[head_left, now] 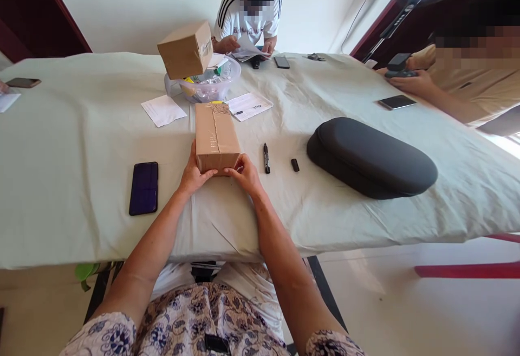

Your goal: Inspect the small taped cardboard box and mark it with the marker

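Note:
A brown cardboard box [217, 134] with tape along its top rests on the cloth in front of me. My left hand [195, 173] grips its near left corner, thumb across the near face. On the near right corner, my right hand [246, 174] holds it the same way, the two thumbs almost meeting. Fingers behind the box sides are partly hidden. To the right of the box lie a black marker [266, 158] and a small black piece like a cap [294, 164]. A dark smartphone [143, 188] lies to the left of my hands.
A clear plastic basin [233, 77] with packaging stands farther back, a second cardboard box [184, 50] tilted on its rim. Papers [163, 110] lie nearby. A black oval case [374, 158] sits at right. Two people [247, 14] sit around the cloth-covered table [81, 144], handling papers and a small device.

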`<state>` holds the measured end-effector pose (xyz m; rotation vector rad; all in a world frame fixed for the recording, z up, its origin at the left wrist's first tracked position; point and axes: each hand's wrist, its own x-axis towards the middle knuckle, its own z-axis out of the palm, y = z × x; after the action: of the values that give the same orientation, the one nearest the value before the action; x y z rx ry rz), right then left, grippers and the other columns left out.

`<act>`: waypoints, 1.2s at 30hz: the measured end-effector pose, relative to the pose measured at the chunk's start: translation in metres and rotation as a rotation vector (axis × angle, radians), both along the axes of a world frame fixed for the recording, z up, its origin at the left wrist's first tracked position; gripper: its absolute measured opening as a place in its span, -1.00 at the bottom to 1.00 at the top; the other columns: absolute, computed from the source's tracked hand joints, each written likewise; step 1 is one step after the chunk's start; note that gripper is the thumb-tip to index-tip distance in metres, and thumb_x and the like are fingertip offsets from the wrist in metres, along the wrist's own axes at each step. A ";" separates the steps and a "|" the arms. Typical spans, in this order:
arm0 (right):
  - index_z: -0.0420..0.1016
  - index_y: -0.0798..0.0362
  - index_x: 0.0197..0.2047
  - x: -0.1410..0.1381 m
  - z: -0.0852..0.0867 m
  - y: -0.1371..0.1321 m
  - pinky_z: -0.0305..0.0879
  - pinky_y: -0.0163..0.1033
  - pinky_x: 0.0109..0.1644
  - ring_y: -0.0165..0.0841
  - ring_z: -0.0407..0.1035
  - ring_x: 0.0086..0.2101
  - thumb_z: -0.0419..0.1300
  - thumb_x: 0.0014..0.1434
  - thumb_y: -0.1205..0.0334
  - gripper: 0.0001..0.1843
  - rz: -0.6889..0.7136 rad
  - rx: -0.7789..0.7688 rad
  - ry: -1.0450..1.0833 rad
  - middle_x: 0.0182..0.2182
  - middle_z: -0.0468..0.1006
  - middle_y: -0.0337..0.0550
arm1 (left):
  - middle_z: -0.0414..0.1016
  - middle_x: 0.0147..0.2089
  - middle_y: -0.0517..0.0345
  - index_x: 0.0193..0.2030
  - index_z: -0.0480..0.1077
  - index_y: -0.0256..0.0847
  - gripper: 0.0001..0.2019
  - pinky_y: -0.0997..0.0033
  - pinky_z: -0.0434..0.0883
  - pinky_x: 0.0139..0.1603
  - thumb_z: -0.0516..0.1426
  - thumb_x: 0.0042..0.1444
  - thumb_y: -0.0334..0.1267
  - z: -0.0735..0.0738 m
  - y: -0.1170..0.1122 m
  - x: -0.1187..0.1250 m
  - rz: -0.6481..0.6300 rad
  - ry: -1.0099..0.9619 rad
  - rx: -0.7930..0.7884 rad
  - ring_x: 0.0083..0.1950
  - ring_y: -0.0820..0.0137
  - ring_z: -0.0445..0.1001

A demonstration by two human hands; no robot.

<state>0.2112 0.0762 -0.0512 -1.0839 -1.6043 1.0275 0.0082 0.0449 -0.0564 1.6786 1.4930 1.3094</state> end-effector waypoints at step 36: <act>-0.53 -0.02 0.54 -0.006 -0.014 -0.013 0.52 -0.05 0.04 -0.04 0.30 0.23 0.43 -0.07 -0.31 0.49 -0.021 0.295 -0.257 0.47 -0.04 0.25 | 0.50 0.26 0.05 0.16 0.42 -0.06 -0.29 0.06 0.36 0.34 0.48 -0.16 -0.05 0.027 -0.018 0.040 -0.148 -1.164 -0.198 0.34 0.10 0.39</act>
<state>0.2049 0.0634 -0.0655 -1.0570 -1.8757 0.6295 0.0481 0.0268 -0.0294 0.6046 0.7215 1.5488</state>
